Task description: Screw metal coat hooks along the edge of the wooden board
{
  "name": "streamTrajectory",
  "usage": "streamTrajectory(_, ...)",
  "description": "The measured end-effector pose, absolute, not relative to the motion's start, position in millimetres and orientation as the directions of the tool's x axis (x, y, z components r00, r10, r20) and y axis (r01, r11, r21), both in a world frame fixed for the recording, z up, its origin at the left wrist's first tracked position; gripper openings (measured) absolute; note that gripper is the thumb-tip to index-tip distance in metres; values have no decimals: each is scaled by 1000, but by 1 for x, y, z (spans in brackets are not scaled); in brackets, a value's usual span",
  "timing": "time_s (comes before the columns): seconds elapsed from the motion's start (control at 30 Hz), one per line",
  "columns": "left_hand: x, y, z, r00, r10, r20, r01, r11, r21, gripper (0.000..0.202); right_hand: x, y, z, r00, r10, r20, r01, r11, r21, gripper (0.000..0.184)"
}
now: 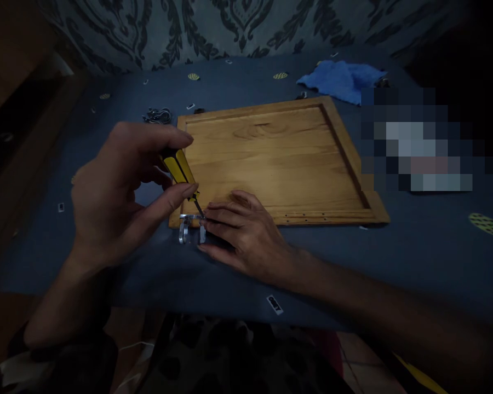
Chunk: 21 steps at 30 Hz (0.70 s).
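Observation:
A wooden panel (pixel 279 158) with a raised frame lies flat on a dark blue cloth (pixel 238 82). At its near left corner sits a shiny metal hook bracket (pixel 191 227). My left hand (pixel 119 191) is closed round a screwdriver with a yellow and black handle (pixel 179 167), whose tip points down at the bracket. My right hand (pixel 242 230) rests on the panel's near edge, fingers pressed together against the bracket's right side. A row of small holes runs along the panel's near rail.
A crumpled blue rag (pixel 340 79) lies behind the panel at the back right. A small pile of metal hooks (pixel 158 115) sits off the panel's far left corner. A patterned fabric hangs at the back. A blurred patch covers the right side.

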<state>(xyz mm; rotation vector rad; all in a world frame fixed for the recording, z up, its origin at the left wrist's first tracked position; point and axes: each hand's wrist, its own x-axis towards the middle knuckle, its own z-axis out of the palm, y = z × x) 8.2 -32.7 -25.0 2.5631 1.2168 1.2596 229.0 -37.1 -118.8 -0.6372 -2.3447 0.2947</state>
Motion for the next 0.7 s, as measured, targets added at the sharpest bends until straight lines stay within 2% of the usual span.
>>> streamTrajectory(0.1, 8, -32, -25, 372, 657, 656, 607, -707, 364, 61, 229, -37, -119, -647, 518, 559, 362, 855, -373, 29)
streamTrajectory(0.27, 13, -31, -24, 383, 607, 696, 635, -720, 279, 57, 228, -37, -119, -644, 514, 566, 361, 857, -368, 29)
streamTrajectory(0.47, 10, -34, -25, 371, 682, 630, 588, -698, 408, 61, 229, -37, -120, -647, 523, 555, 362, 851, -380, 29)
streamTrajectory(0.6, 11, -37, -22, 392, 685, 615, 594, -698, 399, 61, 228, -37, -121, -641, 514, 569, 354, 857, -375, 30)
streamTrajectory(0.7, 12, -40, -19, 348, 701, 622, 585, -681, 441, 57, 228, -37, -121, -634, 506, 585, 349, 862, -367, 29)
